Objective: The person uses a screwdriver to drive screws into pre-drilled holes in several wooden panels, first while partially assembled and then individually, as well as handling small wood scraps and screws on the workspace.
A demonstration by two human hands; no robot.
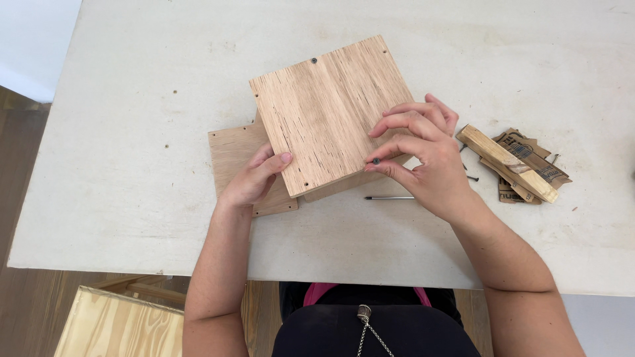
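- Here the left hand lies against the near-left edge of the box, thumb pressed on its top face, as if to keep it from sliding on the surface.
- The right hand has its fingers drawn together, pinching a nail upright by its dark round head, just at the near-right edge of the box top.
- The nail stands near that edge, probably because the side wall lies beneath it there; two other dark heads already sit near the far corner and the near-left corner of the top.
- The box sits at the middle of the surface, turned at a slant to the person, which brings its right edge under the right hand.
- Its top is pale plywood with a coarse, streaky grain and small dark flecks; the edges are square and raw.
- Under it, to the left, a flat board of smoother, browner wood juts out.
- A loose nail, thin and grey, lies on the surface just near the right hand.
- To the right, apart from the box, lie short wood offcuts over torn brown cardboard, with a few more nails around them.
- The surface is off-white, matt and faintly stained.
- Another pale wooden panel shows below the near edge, on the left.
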